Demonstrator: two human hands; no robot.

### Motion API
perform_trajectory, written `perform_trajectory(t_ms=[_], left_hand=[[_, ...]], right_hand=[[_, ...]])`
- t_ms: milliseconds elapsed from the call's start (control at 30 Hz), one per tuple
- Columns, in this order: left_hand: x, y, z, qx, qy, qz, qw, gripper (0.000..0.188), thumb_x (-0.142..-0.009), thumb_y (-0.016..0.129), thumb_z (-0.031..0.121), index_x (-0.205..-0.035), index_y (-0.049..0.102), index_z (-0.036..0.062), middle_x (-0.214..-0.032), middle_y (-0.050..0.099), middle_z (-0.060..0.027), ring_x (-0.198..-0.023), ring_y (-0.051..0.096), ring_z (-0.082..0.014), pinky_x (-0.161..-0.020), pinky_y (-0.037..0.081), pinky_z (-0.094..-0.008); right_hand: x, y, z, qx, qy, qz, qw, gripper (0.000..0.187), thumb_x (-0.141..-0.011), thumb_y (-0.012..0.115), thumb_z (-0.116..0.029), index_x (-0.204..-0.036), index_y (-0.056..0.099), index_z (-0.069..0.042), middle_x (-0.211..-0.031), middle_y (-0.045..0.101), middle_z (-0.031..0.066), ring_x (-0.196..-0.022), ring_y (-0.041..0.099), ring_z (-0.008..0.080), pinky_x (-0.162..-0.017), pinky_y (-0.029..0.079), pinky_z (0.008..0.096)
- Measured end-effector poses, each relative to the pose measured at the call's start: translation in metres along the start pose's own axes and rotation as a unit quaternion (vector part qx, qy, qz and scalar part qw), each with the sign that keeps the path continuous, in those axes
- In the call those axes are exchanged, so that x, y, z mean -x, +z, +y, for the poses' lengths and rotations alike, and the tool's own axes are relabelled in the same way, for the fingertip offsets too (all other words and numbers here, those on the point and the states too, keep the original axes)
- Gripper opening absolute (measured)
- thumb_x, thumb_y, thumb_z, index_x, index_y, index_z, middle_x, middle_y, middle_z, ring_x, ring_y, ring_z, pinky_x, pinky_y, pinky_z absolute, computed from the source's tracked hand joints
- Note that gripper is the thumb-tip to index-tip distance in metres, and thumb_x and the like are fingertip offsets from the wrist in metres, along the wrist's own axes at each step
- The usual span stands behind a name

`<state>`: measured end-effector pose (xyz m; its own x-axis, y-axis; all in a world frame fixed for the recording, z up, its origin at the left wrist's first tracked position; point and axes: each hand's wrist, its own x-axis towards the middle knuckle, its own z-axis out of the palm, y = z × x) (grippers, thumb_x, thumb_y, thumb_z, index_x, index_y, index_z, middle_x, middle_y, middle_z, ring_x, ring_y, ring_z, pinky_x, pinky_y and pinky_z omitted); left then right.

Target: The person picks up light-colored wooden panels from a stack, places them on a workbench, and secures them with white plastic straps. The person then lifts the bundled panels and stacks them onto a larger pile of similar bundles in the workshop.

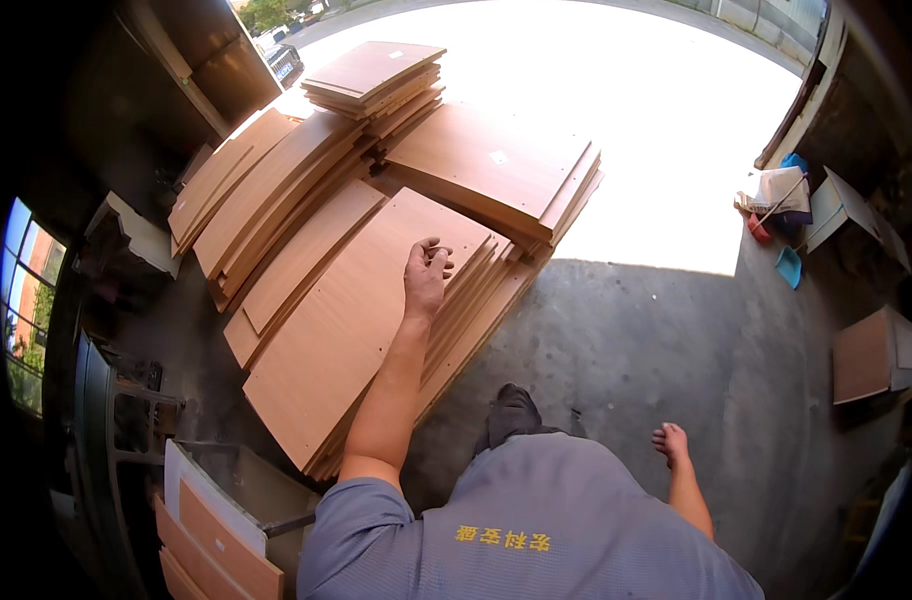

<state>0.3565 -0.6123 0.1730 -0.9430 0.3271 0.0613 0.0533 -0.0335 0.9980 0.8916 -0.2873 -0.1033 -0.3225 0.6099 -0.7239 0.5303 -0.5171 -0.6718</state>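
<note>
Near panel stack [321,340] lies flat. Left hand [426,275] over near stack's right part: fingers loosely bent, nothing gripped; contact, can't tell. Right hand [670,441] well right of near stack, fingers curled; can't tell if holding. Far panel stack [496,160] just beyond near stack.

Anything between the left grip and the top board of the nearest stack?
Nothing visible: the left grip is directly over the top board, near its far end. Contact can't be told from this view.
</note>
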Motion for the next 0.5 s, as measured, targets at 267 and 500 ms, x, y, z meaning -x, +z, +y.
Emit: perform_trajectory(t_ms=[267,500], left_hand=[[-0.072,0.119,-0.06,0.172,-0.164,-0.032,0.971,0.059,-0.094,0.052,0.012,-0.145,0.025,-0.0003,-0.148,0.031,-0.0156,-0.135,0.034,-0.0245,-0.111,0.029,-0.0355],[-0.134,0.19,-0.077,0.18,-0.293,-0.06,0.937,0.081,-0.091,0.056,0.016,-0.15,0.003,-0.0021,-0.158,0.006,-0.0195,-0.147,0.007,-0.0274,-0.118,0.012,-0.0388]], right_hand=[[-0.087,0.11,-0.299,0.123,-0.168,-0.024,0.978,0.034,-0.094,0.056,-0.024,-0.118,0.059,-0.001,-0.1,0.068,0.0084,-0.085,0.064,0.0152,-0.072,0.049,0.0288],[-0.179,0.232,-0.485,0.368,-0.35,-0.065,0.859,0.041,-0.09,0.06,-0.027,-0.121,0.06,0.0,-0.12,0.062,0.0191,-0.111,0.06,0.029,-0.094,0.047,0.0368]])
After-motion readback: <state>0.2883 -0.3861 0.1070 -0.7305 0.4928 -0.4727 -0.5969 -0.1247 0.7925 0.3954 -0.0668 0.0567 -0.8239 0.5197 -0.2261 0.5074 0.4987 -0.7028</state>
